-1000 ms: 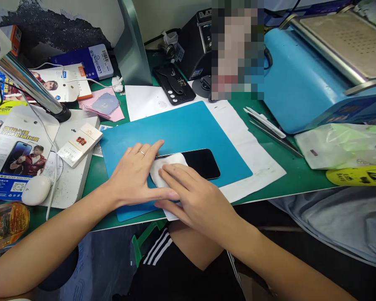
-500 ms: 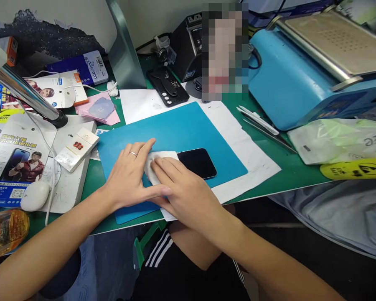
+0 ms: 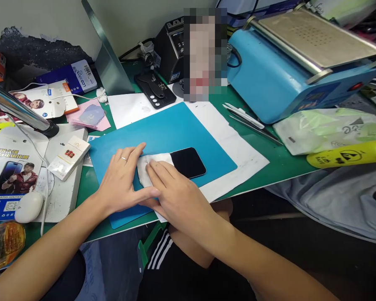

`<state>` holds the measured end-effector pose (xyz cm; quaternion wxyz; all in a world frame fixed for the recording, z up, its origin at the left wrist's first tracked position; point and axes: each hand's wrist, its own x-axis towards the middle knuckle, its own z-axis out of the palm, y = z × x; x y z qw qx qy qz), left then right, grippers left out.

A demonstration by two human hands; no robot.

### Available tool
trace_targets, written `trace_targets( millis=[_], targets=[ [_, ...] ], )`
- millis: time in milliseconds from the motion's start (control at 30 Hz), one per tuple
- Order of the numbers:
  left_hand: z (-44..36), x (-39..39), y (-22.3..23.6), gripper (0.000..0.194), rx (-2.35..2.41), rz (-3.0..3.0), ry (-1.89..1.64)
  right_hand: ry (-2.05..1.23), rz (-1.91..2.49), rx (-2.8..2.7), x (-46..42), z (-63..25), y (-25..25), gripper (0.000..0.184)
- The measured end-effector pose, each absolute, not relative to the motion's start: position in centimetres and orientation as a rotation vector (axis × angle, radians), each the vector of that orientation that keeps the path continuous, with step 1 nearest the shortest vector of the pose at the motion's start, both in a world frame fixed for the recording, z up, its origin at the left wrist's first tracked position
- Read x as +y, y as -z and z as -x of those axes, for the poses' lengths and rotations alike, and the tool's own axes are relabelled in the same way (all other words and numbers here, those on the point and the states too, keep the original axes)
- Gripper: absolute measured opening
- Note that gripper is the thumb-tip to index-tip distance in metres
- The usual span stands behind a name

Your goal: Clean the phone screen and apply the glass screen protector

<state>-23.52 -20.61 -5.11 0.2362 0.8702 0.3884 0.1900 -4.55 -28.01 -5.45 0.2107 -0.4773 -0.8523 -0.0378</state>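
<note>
A smartphone (image 3: 189, 163) with a dark screen lies face up on the blue mat (image 3: 163, 125). My right hand (image 3: 181, 196) presses a folded white wipe (image 3: 144, 172) onto the phone's left part, fingertips bunched on top of it. Around the phone's left end is my left hand (image 3: 120, 179), wearing a ring, fingers along the far side and thumb stretched toward the near side, close to the right hand. That end of the phone is hidden under the wipe and hands.
White paper (image 3: 247, 161) lies under the mat, with tweezers (image 3: 253, 129) beside it. A blue machine (image 3: 269, 79) with a metal plate stands back right. Behind the mat lies a black phone case (image 3: 155, 90). Left are a cigarette box (image 3: 69, 156), a lamp pole (image 3: 21, 110) and packages.
The view has shifted to the right, so the bench things appear further left. The wipe and right hand have slid left along the phone, uncovering more screen; the left hand keeps its place.
</note>
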Motion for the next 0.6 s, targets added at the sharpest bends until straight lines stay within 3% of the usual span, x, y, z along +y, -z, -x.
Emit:
trace_targets(
  millis=[167,400,500,600],
  targets=[
    [23.3,-20.7,4.7,0.108,1.028,-2.398,-0.497,0.146,1.413,-2.314,-28.3,3.1,5.5,0.065],
    [23.3,-20.8,4.2,0.083,0.996,-2.414,-0.610,0.052,1.412,-2.322,-27.5,2.9,5.3,0.062],
    [23.4,-20.8,4.2,0.081,0.996,-2.416,-0.596,0.046,1.406,-2.316,-29.0,3.1,5.4,0.069],
    [23.3,-20.8,4.2,0.082,0.993,-2.427,-0.583,-0.068,1.398,-2.307,-28.8,3.2,5.3,0.063]
  ],
)
